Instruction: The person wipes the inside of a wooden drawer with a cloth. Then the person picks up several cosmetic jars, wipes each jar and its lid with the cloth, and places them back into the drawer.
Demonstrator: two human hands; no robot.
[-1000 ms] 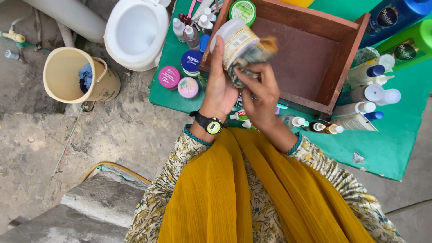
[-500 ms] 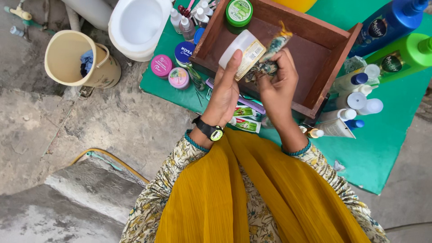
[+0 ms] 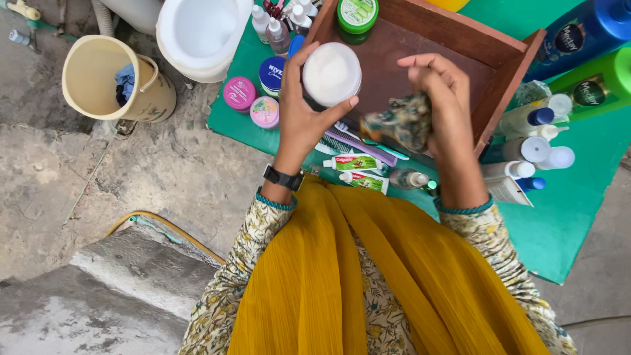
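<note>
My left hand (image 3: 303,118) wraps its fingers around a white jar (image 3: 331,73), bottom facing me, above the near-left corner of the wooden tray (image 3: 460,36). My right hand (image 3: 442,98) bunches a patterned cloth (image 3: 398,122) just beside it. 2 toothpaste tubes (image 3: 353,162) lie below on the green table (image 3: 565,210).

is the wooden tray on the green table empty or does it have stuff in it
Nearly empty: the wooden tray shows bare brown floor, with one green-lidded jar in its far corner.

Single head-worn view, looking steeply down, close over green table (image 3: 565,217)
</note>
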